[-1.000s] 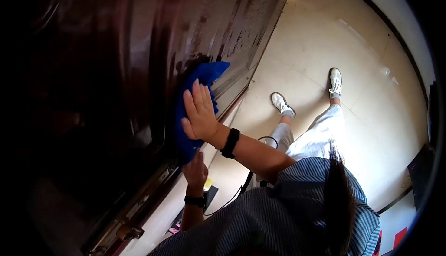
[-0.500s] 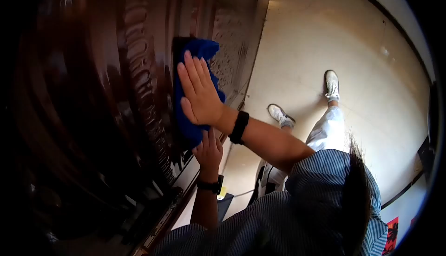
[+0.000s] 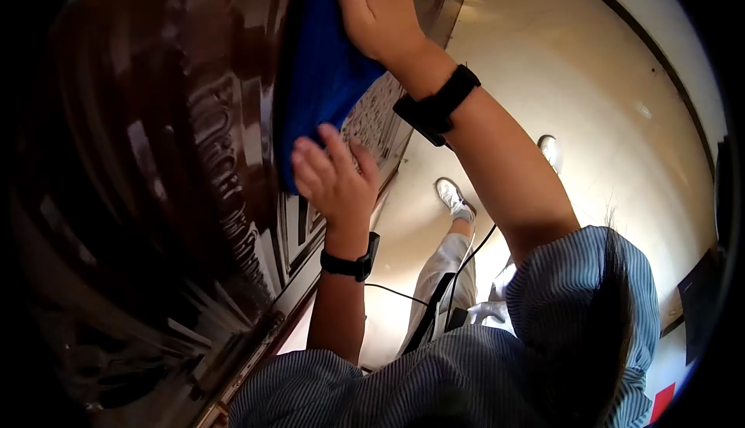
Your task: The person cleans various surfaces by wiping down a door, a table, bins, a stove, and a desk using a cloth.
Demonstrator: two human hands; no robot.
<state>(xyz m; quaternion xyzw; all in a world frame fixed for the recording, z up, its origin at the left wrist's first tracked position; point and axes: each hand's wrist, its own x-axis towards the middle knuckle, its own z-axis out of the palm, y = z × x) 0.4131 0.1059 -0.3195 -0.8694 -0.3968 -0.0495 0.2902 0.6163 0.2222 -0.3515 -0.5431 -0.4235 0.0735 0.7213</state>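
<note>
Dark hair (image 3: 615, 315) is covering some striped shirt (image 3: 419, 374). The left hand (image 3: 341, 183), fingers loosely parted, and the right hand (image 3: 382, 20), fingers running out of frame and grip unclear, are overlapping a smooth, deep-blue cloth (image 3: 318, 79) lying against carved brown wood (image 3: 178, 110). White shoes (image 3: 448, 194) are standing beyond.

Plain deep blue cloth (image 3: 324, 63) near 11 o'clock; dark brown panel (image 3: 155, 94) at 10, patterned with carved loops. Black wristband (image 3: 452, 96) at 1. Shirt (image 3: 458, 374) at 5 striped blue-grey and white. Floor (image 3: 582, 79) at 2, cream; shoe (image 3: 448, 194) at 3, white; patch (image 3: 663, 402) at 4, red.
</note>
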